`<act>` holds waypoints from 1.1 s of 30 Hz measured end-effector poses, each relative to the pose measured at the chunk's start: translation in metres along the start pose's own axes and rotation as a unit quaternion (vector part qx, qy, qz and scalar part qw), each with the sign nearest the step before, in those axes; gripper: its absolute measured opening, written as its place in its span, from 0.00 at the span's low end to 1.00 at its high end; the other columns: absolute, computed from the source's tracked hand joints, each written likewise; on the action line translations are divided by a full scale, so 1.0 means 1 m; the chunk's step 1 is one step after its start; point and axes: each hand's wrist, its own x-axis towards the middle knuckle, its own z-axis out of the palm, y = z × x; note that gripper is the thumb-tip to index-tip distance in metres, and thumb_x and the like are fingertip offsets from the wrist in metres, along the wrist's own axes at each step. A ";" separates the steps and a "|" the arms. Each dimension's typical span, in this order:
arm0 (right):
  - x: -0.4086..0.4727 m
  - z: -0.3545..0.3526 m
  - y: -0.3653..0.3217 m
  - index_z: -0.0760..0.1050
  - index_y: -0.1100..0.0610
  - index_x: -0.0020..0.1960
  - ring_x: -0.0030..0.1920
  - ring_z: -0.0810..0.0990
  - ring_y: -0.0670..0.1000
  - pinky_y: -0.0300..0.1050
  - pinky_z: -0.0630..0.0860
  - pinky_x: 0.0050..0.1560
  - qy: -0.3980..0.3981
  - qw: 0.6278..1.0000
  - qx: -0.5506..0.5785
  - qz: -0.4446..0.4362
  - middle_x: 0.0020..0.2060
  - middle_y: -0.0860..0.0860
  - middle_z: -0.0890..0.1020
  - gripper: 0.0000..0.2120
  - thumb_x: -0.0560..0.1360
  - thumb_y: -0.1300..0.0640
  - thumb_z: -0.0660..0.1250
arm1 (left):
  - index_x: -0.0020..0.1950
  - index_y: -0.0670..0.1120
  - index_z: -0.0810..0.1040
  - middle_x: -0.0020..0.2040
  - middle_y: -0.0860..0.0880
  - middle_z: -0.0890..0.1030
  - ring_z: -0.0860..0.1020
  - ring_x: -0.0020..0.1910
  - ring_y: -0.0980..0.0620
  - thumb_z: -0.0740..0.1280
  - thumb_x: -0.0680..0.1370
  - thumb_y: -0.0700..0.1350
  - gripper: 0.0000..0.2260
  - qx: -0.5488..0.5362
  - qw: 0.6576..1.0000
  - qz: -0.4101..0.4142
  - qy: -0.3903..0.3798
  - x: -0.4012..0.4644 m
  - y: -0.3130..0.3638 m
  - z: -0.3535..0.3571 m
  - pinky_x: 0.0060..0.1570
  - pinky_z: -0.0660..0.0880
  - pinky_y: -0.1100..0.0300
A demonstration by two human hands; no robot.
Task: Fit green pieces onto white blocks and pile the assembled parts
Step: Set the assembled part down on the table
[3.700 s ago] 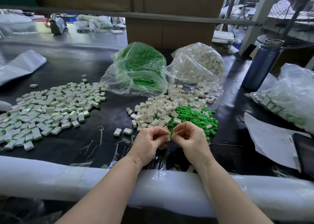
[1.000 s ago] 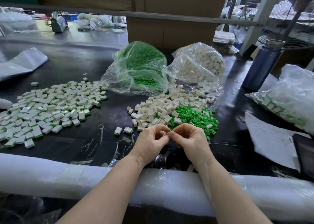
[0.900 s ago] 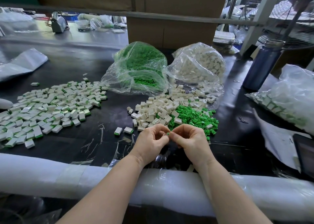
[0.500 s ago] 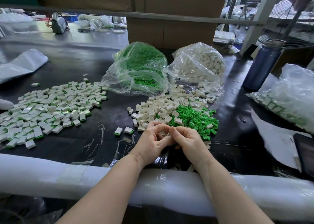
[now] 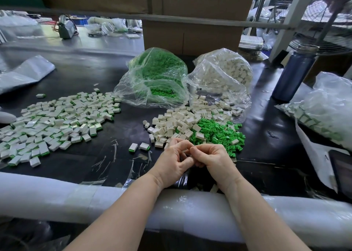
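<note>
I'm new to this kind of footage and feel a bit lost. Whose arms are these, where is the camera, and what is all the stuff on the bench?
There is no machine here: a person works with bare hands, and one camera worn on the head looks forward and down. The left hand and right hand meet fingertip to fingertip with curled fingers, apparently pressing a small part together; the part itself is hidden. On the black bench, straight ahead, lie loose white blocks beside loose green pieces. Behind them stand a clear bag of green pieces and a clear bag of white blocks. To the left spreads the pile of assembled parts, white with green edges. A blue bottle stands at the right.
</note>
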 end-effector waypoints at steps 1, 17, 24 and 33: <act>0.000 0.000 0.000 0.80 0.69 0.39 0.28 0.70 0.45 0.35 0.67 0.30 0.001 1.000 0.001 0.000 0.30 0.59 0.74 0.09 0.74 0.64 0.67 | 0.45 0.47 0.76 0.53 0.44 0.69 0.71 0.41 0.52 0.66 0.74 0.34 0.08 0.004 1.000 0.000 0.000 0.000 0.000 0.000 0.51 0.72 0.64; 0.000 0.002 0.001 0.82 0.61 0.35 0.27 0.69 0.45 0.37 0.66 0.30 -0.001 0.999 0.032 0.004 0.25 0.53 0.74 0.09 0.73 0.62 0.67 | 0.45 0.45 0.75 0.49 0.49 0.68 0.70 0.39 0.54 0.63 0.74 0.32 0.08 0.003 1.000 0.007 -0.001 0.000 0.001 0.001 0.47 0.71 0.69; -0.001 0.001 0.001 0.82 0.61 0.35 0.27 0.72 0.46 0.36 0.70 0.30 0.009 0.999 0.052 0.009 0.25 0.54 0.77 0.10 0.73 0.65 0.67 | 0.46 0.46 0.75 0.51 0.48 0.68 0.71 0.41 0.53 0.64 0.74 0.33 0.08 0.015 1.000 0.004 -0.011 0.000 0.001 0.001 0.50 0.72 0.65; 0.000 0.000 0.002 0.81 0.67 0.37 0.26 0.72 0.46 0.37 0.69 0.29 0.013 0.998 0.057 0.017 0.25 0.55 0.76 0.08 0.73 0.65 0.67 | 0.47 0.46 0.75 0.52 0.47 0.68 0.71 0.43 0.53 0.64 0.75 0.34 0.07 0.018 1.000 0.000 -0.014 0.000 0.002 0.001 0.53 0.73 0.59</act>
